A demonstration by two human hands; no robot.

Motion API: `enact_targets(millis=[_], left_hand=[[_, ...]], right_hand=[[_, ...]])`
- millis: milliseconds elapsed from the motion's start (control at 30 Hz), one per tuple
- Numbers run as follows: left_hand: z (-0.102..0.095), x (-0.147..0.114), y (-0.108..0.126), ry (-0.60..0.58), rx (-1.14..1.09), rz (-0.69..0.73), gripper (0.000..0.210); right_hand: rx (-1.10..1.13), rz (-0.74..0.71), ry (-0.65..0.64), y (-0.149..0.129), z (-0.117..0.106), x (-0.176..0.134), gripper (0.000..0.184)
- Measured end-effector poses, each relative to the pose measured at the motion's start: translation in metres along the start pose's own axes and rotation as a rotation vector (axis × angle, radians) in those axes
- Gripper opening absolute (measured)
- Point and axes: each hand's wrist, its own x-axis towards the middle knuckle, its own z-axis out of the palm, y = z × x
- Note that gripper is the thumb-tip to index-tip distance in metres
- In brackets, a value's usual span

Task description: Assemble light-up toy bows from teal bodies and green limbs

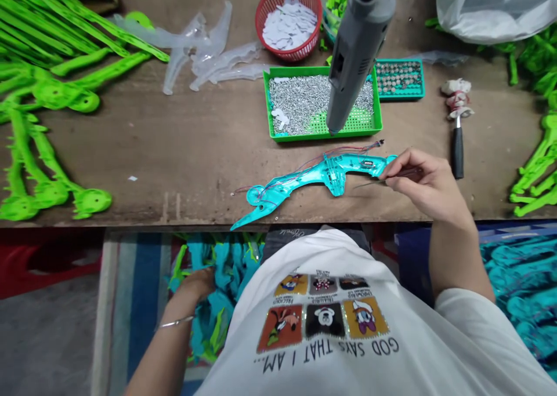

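A turquoise plastic toy shell half (304,177) lies on the bench before me, its inside facing up. Thin red and blue wires (300,167) run along it. My right hand (420,181) is at the shell's right end, fingers closed on thin metal tweezers (369,184) whose tip points left, just beside the shell. Below the bench edge, my left hand (198,283) reaches into a pile of turquoise parts (226,309) mixed with green ones; its fingers are hidden among them. A grey electric screwdriver (359,60) hangs above, tip over the screw tray.
A green tray (324,135) holds small screws; behind it are a red basket (288,51) of white pieces and a teal tray (400,94) of small metal parts. A black-handled hammer (456,146) lies right. Green parts (52,88) cover the left side; clear plastic pieces (230,65) lie nearby.
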Motion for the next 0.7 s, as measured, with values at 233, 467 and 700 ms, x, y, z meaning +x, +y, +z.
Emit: enact_targets(millis=[233,467,700], left_hand=[[-0.020,-0.014,0.149,0.431,-0.389,0.609,0.029],[-0.011,0.026,0.264,0.974,0.065,0.528,0.025],[-0.029,0.009,0.214,0.614,-0.190,0.813,0.022]], right_hand=[[0.040,-0.015,0.084,0.000,0.004,-0.011,0.010],[-0.021,-0.068,0.285,-0.001,-0.016,-0.039,0.009],[-0.364,-0.133,0.679,0.070,-0.066,-0.003,0.015]])
